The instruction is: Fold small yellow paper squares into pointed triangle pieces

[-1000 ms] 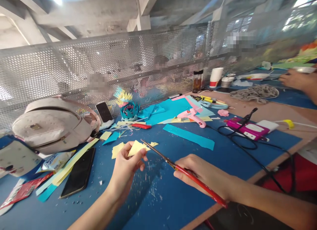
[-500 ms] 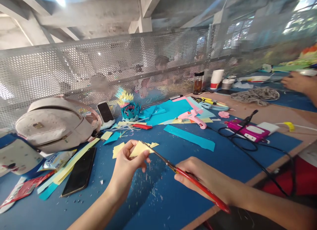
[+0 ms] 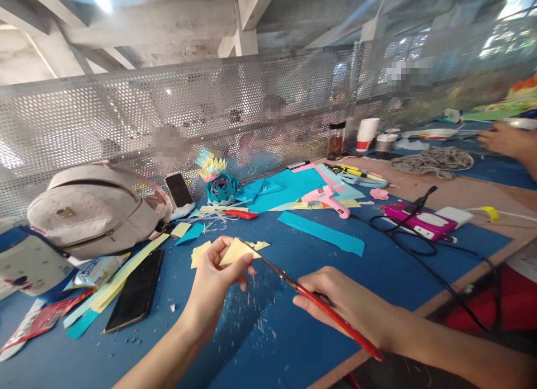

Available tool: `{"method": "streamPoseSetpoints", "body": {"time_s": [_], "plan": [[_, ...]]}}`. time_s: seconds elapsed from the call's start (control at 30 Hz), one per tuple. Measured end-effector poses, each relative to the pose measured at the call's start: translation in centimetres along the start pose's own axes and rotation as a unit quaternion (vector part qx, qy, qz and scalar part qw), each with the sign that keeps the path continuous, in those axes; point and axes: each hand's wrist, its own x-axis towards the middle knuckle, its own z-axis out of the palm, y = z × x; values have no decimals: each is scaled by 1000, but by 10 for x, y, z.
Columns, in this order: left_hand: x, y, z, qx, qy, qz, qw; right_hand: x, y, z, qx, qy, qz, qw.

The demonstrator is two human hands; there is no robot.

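Observation:
My left hand (image 3: 218, 271) pinches a folded piece of yellow paper (image 3: 235, 252) between thumb and fingers, above the blue table. In my right hand (image 3: 335, 294) is a pair of red-handled scissors (image 3: 323, 307), its dark blades lying along the right edge of the paper. The blades look nearly closed; whether paper is between them I cannot tell. Another piece of yellow paper (image 3: 200, 255) shows just left of my left fingers. A blue paper strip (image 3: 321, 232) lies on the table beyond my right hand. Small paper scraps are scattered below the hands.
A pink glue gun (image 3: 329, 199) rests behind the strip, its cord running right past a magenta power strip (image 3: 422, 221). At left are a backpack (image 3: 96, 210), a phone (image 3: 136, 291) and a snack packet (image 3: 97, 270). A blue-yellow paper craft (image 3: 218, 182) stands behind. Another person's hand (image 3: 505, 138) is far right.
The handles of the scissors have shifted slightly left and closer together as my right hand closed. My left hand and the yellow paper stay almost where they were.

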Motion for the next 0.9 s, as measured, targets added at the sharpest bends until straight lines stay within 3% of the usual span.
{"method": "streamPoseSetpoints", "body": {"time_s": [0.5, 0.77, 0.9], "plan": [[1, 1, 0, -8, -11, 0, 1000, -4, 11, -1, 50, -19, -12, 999], [2, 0, -4, -11, -30, -7, 999, -4, 15, -1, 18, -21, -64, 998], [0, 2, -2, -17, -34, -10, 999, -5, 15, -1, 11, -28, -59, 998]]}}
